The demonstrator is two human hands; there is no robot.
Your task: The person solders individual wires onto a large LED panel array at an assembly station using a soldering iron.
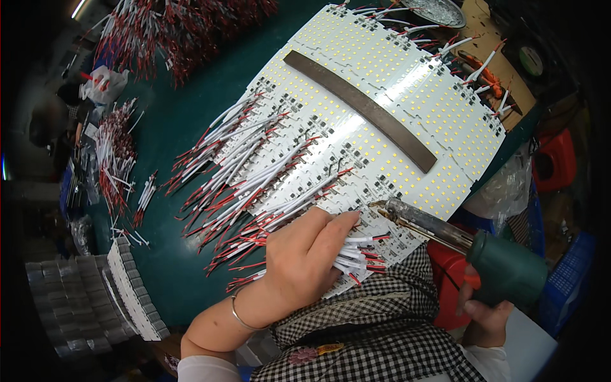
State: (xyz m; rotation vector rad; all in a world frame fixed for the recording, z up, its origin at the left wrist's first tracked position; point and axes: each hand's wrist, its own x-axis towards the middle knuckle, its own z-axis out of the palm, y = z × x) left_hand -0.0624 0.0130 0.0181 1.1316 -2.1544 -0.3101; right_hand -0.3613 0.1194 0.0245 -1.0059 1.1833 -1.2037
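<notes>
My left hand (298, 254) is closed around a small bundle of white wires (358, 256) with red and black ends, over the near edge of the white LED boards (382, 70). My right hand (489, 318) grips the green handle of a soldering iron (509, 270). The iron's tip reaches the boards just right of my left thumb and fingers; whether it touches a pad I cannot tell. Rows of red and white wires (254, 172) stick out from the boards' left side. A brown curved bar (363, 105) lies across the boards.
Large wire heaps lie at the far left (184, 38) and left (114, 153) of the green table (172, 267). Stacked boards (133, 293) stand at the near left. A round metal dish (439, 11) and cardboard (487, 38) are at the back right, a red stool (555, 159) beyond.
</notes>
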